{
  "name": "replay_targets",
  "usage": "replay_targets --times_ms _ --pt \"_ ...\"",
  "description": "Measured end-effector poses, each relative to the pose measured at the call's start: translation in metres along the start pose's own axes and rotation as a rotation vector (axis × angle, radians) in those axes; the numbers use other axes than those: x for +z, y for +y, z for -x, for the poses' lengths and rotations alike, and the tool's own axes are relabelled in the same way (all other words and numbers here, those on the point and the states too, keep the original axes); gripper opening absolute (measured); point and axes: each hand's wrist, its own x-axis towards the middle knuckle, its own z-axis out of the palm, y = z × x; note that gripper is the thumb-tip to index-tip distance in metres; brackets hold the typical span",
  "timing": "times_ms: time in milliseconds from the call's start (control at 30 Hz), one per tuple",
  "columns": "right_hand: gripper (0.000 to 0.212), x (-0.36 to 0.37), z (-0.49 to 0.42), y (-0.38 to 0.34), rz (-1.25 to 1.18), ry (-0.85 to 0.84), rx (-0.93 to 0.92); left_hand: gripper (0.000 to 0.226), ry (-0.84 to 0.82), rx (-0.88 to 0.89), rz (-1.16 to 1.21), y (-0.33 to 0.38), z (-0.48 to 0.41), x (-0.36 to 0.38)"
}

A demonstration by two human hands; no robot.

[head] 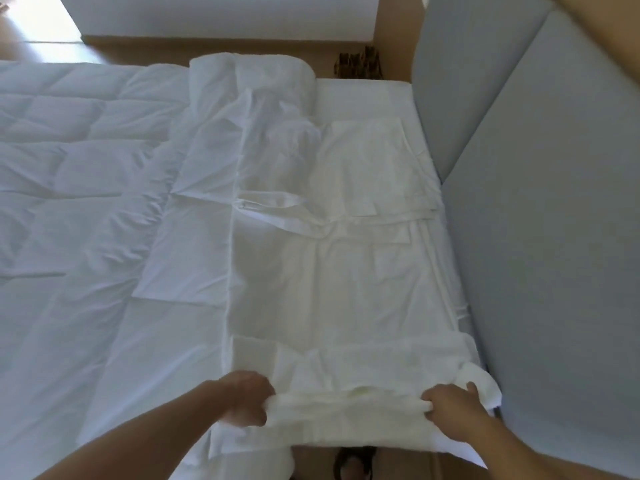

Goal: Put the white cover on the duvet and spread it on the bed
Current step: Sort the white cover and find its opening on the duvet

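Hands: left hand (pixel 247 398) and right hand (pixel 450 410) are both curled tight round the bunched near edge of the white cover (pixel 329 271). The right grips the end next to the headboard (pixel 536 202), the left the end away from it.
White cover: lies creased in a strip along the headboard, running from the near bed edge to the far one. Folded layers show mid-strip.
Opening: zip slit (pixel 242 204) sits mid-strip, on the cover's side away from the headboard.
Duvet: quilted duvet (pixel 69 168) is spread flat on the side of the cover away from the headboard. The cover's edge overlaps it.
Far bundle: white roll (pixel 252 76) at the strip's far end. Cannot tell whether it is cover or duvet.
Progress: looks early. The cover is laid out and gripped, but the duvet is not yet inside. Left to do: insert, close, spread.
Container: the cover is the only one. It looks flat, likely empty.
Bed: bare mattress strip (pixel 363 98) touches the headboard at the far end.
Floor: dark item (pixel 358 65) past the far bed edge, near the headboard.
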Motion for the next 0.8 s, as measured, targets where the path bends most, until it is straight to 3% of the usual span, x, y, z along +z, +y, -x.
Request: replay_targets --times_ms 100,167,267,367,433,533,600,700,800 --pt "0.016 0.01 0.017 -0.003 -0.068 -0.001 0.039 0.026 -0.003 -0.025 0.054 0.002 0.013 0.017" --pt "0.017 0.009 0.021 -0.004 -0.162 -0.002 0.073 0.025 0.088 -0.059 0.097 -0.004 0.011 0.018" --pt "0.041 0.002 0.017 0.0 -0.241 -0.024 0.1 0.026 0.219 -0.09 0.139 -0.008 0.002 0.002" --pt "0.056 -0.01 0.01 0.002 -0.515 -0.181 0.074 0.055 0.068 -0.061 0.215 -0.008 -0.012 -0.018" --pt "0.061 -0.027 0.0 0.002 -0.664 -0.186 0.111 0.061 -0.002 -0.109 0.354 -0.008 -0.026 -0.034" --pt "0.064 -0.063 -0.036 0.002 -0.862 0.014 0.158 0.058 0.168 -0.209 0.666 -0.012 -0.057 -0.073" --pt "0.066 -0.096 -0.07 0.001 -1.119 0.107 0.193 0.056 0.334 -0.275 0.992 -0.016 -0.079 -0.113" --pt "0.063 -0.15 -0.129 0.0 -1.609 0.132 0.253 0.058 0.531 -0.327 1.471 -0.027 -0.113 -0.177" --pt "0.066 -0.197 -0.179 -0.003 -1.945 0.065 0.32 0.072 0.66 -0.408 1.852 -0.045 -0.144 -0.225"
